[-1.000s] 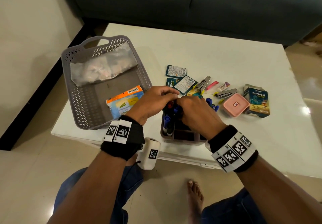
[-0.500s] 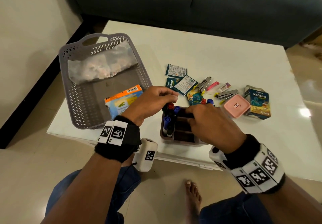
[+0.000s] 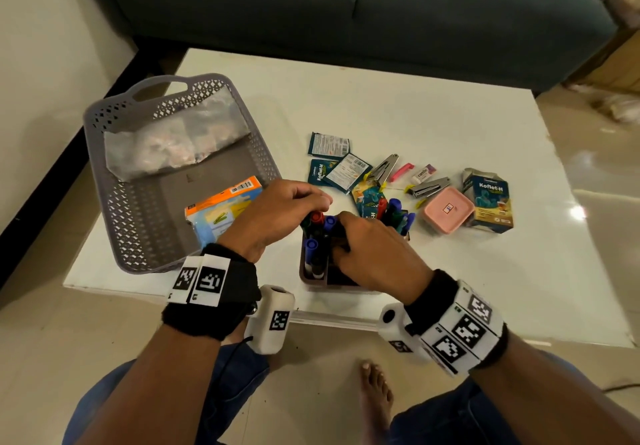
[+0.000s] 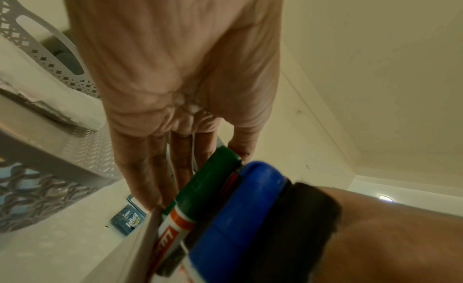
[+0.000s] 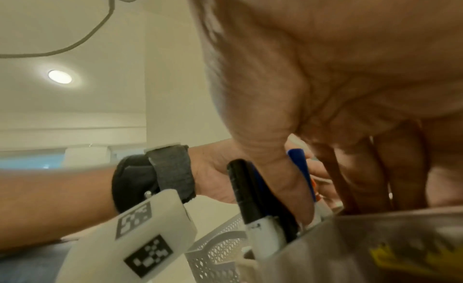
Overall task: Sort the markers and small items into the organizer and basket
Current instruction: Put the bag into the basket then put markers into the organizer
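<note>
A mauve organizer (image 3: 313, 280) stands at the table's near edge, with red, blue and green capped markers (image 3: 317, 219) upright in its left compartment. My left hand (image 3: 318, 202) reaches over them from the left. In the left wrist view the left hand (image 4: 198, 168) pinches the green marker (image 4: 208, 184) between thumb and fingers, beside a blue cap (image 4: 245, 204). My right hand (image 3: 341, 226) covers the organizer's middle. Its thumb (image 5: 288, 188) and fingers pinch a blue marker (image 5: 296, 158) next to a black one (image 5: 240, 188). More markers (image 3: 393, 209) lean at the far right corner, bases hidden.
A grey basket (image 3: 119, 223) on the left holds a clear bag (image 3: 173, 140) and an orange packet (image 3: 221, 209). Sachets (image 3: 329, 143), metal clips (image 3: 384, 167), a pink box (image 3: 446, 211) and a Koflet-H carton (image 3: 488, 199) lie beyond the organizer. A sofa (image 3: 346, 12) stands behind the table.
My right hand drew back toward the near edge half a second ago and has come forward again to the marker tops. The left hand has stayed on the markers.
</note>
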